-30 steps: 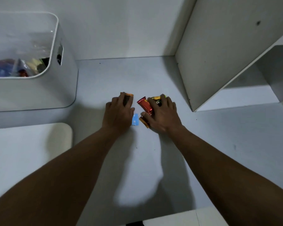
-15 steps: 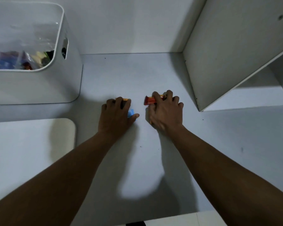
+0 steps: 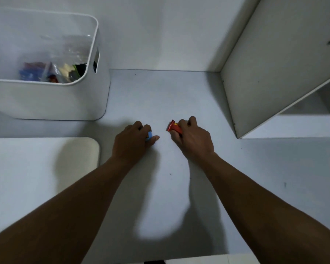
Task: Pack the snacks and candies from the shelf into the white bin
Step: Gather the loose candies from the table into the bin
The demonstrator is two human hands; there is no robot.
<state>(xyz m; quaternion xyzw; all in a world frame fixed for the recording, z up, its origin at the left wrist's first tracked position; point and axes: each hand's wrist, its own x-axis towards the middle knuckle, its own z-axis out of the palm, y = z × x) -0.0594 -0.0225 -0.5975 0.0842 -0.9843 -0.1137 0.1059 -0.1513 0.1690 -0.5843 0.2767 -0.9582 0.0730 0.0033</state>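
Though half-hidden, glossy red wrapper, blue candy.

— What colours have you got hold of?

— In my right hand there's a glossy red foil-wrapped snack bar with a touch of yellow print near its crimped end. In my left hand is a small light-blue wrapped candy, plain as far as I can see.

— And around them?

— The flat shelf board under my fingers is pale grey-white with a few dark specks. The rounded white plastic bin is plain, no pattern. Inside it I see a blue packet, some red, a pale yellow piece and something dark green-black.
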